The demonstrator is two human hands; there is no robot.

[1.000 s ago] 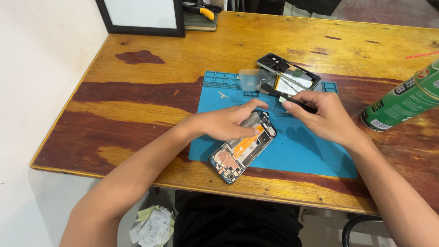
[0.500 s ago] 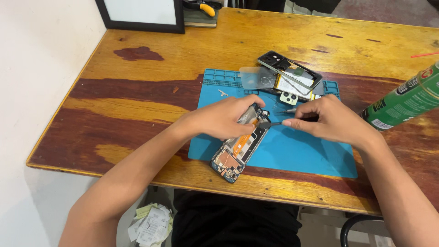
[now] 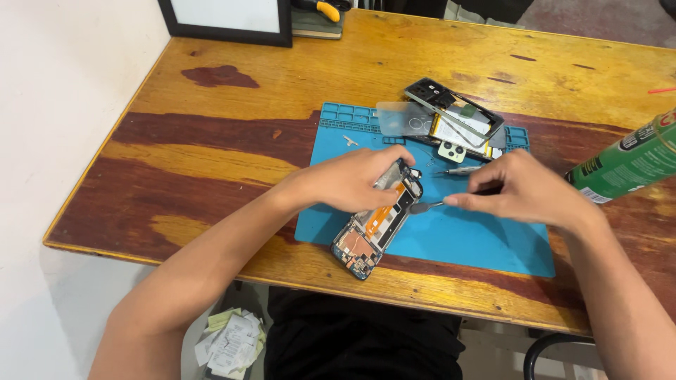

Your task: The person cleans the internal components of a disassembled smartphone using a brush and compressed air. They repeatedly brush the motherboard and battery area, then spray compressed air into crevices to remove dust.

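**Opened phone held flat, slim tool at its upper edge**

The opened phone [image 3: 377, 226] lies on the blue mat [image 3: 486, 243], directly beneath the left hand [image 3: 352, 181], whose fingers are spread and pressed onto its upper half. The right hand [image 3: 524, 190] has its fingers pinched together on a thin tool [image 3: 426, 207], the tip just beside the phone's top corner. The phone looks light, stiff and fragile, with bare boards and an orange ribbon exposed; the frame edges seem the safest hold. Beyond the fingers lie a stack of removed phone parts [image 3: 451, 123]. A green can [image 3: 627, 165] stands near the right wrist on the worktop [image 3: 211, 148].
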